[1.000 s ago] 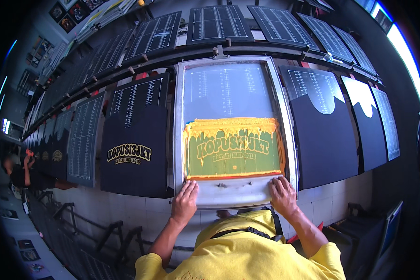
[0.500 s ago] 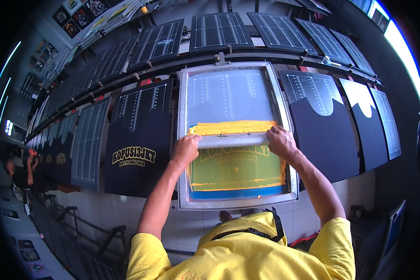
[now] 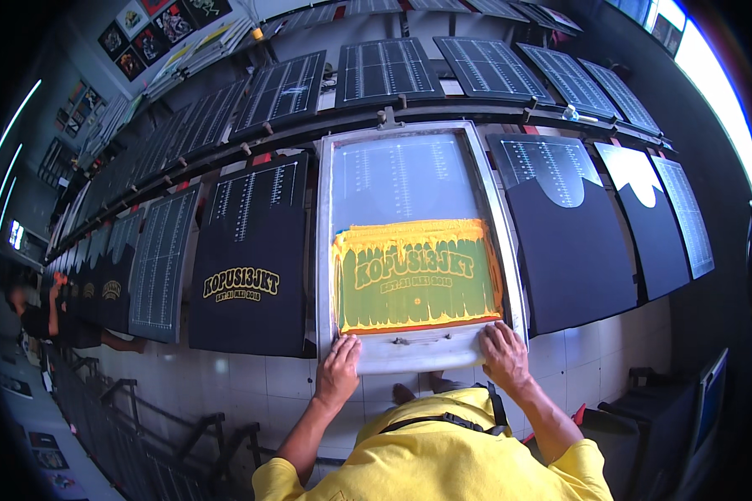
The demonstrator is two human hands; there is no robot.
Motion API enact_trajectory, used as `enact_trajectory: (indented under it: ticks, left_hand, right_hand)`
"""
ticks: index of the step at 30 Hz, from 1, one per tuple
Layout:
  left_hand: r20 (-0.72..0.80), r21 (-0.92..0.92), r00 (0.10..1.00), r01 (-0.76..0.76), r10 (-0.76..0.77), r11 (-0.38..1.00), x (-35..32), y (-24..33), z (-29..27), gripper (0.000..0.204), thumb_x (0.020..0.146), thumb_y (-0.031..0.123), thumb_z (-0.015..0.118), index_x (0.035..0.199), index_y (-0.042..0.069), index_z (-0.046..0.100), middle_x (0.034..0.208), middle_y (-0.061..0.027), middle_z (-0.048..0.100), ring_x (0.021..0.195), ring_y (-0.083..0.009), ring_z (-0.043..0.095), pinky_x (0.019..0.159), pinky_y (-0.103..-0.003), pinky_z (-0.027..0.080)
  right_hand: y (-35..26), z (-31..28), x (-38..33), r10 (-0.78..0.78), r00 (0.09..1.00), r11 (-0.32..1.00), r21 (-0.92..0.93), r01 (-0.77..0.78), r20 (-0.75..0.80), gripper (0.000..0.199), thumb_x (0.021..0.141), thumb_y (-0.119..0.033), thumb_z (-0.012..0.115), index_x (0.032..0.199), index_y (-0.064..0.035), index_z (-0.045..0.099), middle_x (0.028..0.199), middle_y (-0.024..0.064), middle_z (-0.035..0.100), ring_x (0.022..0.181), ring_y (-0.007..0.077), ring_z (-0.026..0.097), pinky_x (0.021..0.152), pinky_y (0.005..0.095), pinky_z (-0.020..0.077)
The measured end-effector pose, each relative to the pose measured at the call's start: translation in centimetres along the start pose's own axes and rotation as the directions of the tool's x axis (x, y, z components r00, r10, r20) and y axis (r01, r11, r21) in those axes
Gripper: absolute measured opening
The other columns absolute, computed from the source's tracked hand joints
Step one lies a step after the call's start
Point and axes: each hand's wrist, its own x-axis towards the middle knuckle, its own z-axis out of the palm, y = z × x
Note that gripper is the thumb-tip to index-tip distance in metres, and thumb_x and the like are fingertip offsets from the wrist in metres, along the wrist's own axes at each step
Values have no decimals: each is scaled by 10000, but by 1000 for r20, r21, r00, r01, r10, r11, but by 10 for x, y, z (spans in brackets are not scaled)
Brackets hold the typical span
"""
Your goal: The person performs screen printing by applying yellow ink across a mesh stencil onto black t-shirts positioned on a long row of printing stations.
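My left hand [image 3: 337, 369] and my right hand [image 3: 505, 356] are closed on the two ends of a pale squeegee [image 3: 422, 350]. It lies across the near end of a screen printing frame [image 3: 488, 185], its blade edge smeared with orange-yellow ink. A ragged band of yellow ink [image 3: 409, 231] crosses the middle of the mesh. Between band and squeegee, the stencil's arched lettering [image 3: 415, 265] shows through a greenish, ink-streaked area. Clear mesh fills the frame's far half, with a ruled board visible beneath it.
Left of the frame, a dark shirt [image 3: 246, 313] with yellow-outlined lettering lies on a board. To the right is a plain dark shirt [image 3: 572, 250] on another board. Behind runs a dark rail [image 3: 443, 111] with ruled boards beyond. Another person [image 3: 38, 305] stands far left.
Both hands have drawn the squeegee toward me, from mid-screen to the near end. Ink now streaks the lettering area, and a ragged ink band stays at mid-mesh.
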Motion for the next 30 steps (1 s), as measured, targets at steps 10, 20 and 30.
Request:
enact_trajectory:
  ticks: [10, 20, 30]
  left_hand:
    - [217, 160, 974, 22, -57, 987, -18, 21, -1, 585, 760, 59, 597, 1317, -31, 441, 1399, -190, 403, 1358, -357, 326, 1145, -462, 265]
    - [-129, -249, 780, 572, -612, 781, -16, -32, 20, 486, 930, 257, 533, 1293, -63, 488, 1315, -266, 499, 1224, -420, 466, 1044, -455, 367]
    - [-102, -263, 711, 655, -696, 708, -3, -66, 30, 251, 925, 174, 515, 853, -43, 618, 734, -259, 585, 652, -408, 578, 624, -447, 448]
  right_hand:
    - [-6, 0, -18, 24, 999, 988, 154, -31, 42, 863, 632, -484, 808, 1252, 30, 498, 1305, 187, 449, 1261, 374, 395, 1044, 490, 337]
    - [58, 4, 0, 565, 796, 780, 456, -429, -219, 343, 890, -100, 562, 1211, 19, 535, 1220, 215, 526, 1098, 383, 536, 902, 429, 471]
    - [72, 55, 9, 800, 594, 154, 927, -342, 86, 132, 945, -52, 538, 1008, 33, 618, 790, 31, 622, 710, 83, 545, 646, 243, 445]
